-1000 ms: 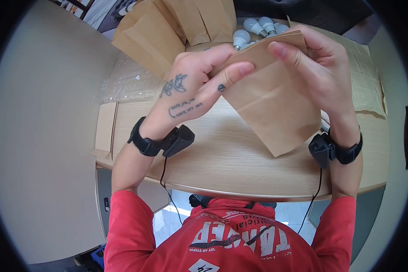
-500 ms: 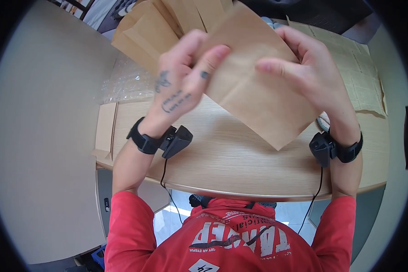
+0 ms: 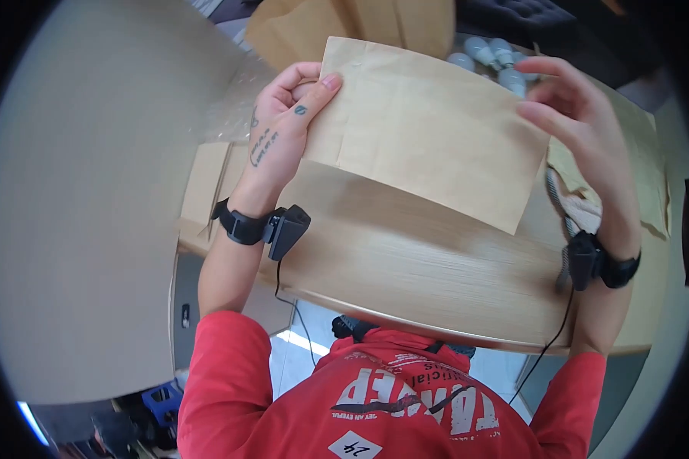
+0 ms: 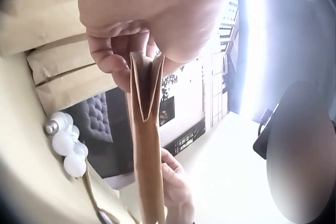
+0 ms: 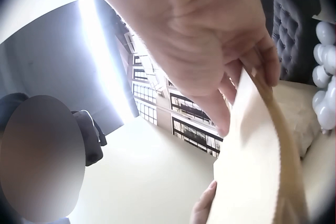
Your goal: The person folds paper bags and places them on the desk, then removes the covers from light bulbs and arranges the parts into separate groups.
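A flat brown paper bag [image 3: 429, 126] is held up above the table. My left hand [image 3: 287, 122] pinches its left end, thumb on the near face; the folded side gusset [image 4: 145, 85] shows in the left wrist view. At the right end, my right hand [image 3: 578, 115] straddles the bag's edge, thumb in front and fingers behind, spread apart. The right wrist view shows the bag's zigzag-cut mouth edge [image 5: 277, 166] below that hand. Behind the bag lie several white light bulbs [image 3: 482, 52], partly hidden by it.
Larger brown paper bags [image 3: 360, 23] stand at the back. Clear bubble wrap [image 3: 241, 88] and folded cardboard [image 3: 205, 180] lie at the left. A grey-white cloth item [image 3: 578, 203] and brown paper [image 3: 643, 153] are at the right. The table's front edge [image 3: 406, 317] curves before the person.
The bag has turned to lie more level across the view. My left hand has shifted to its left end, while my right hand has moved right and its thumb now overlaps only the edge.
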The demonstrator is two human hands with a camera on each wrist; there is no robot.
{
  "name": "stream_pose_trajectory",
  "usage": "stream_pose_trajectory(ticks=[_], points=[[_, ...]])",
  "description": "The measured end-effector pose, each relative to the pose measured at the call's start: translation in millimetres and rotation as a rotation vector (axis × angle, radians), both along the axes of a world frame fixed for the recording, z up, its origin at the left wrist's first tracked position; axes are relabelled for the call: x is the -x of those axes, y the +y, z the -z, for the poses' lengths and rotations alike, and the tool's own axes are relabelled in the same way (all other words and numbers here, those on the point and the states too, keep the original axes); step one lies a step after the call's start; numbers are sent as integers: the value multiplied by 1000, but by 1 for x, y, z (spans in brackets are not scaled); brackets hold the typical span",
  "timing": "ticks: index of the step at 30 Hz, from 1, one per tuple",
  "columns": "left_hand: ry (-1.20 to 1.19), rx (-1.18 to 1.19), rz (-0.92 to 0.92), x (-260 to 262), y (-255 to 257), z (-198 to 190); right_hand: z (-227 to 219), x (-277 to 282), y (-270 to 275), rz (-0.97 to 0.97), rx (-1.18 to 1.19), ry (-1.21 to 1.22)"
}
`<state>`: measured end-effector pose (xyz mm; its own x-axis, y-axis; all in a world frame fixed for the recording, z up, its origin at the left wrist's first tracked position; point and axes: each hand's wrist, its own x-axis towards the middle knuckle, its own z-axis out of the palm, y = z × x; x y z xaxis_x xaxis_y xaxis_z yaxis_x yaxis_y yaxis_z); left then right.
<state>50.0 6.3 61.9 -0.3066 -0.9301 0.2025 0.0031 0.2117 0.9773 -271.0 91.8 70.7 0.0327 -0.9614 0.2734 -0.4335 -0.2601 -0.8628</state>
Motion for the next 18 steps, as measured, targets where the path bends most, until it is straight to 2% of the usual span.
stream_pose_trajectory(ticks=[3,6,9,12,15,18], points=[[45,2,-83,-40,-4,11,17,10,-12,1,29,14],[110,80,-282,-102,0,18,23,4,-16,40,-3,76],[170,158,-555,-179,7,18,25,2,-20,78,-77,167],[127,242,-779,-234,15,18,37,9,-26,86,-60,187],[-114,194,-1067,-276,22,38,43,10,-30,85,-60,227],[-196,215,-1165,-291,32,59,49,17,-33,87,-56,235]])
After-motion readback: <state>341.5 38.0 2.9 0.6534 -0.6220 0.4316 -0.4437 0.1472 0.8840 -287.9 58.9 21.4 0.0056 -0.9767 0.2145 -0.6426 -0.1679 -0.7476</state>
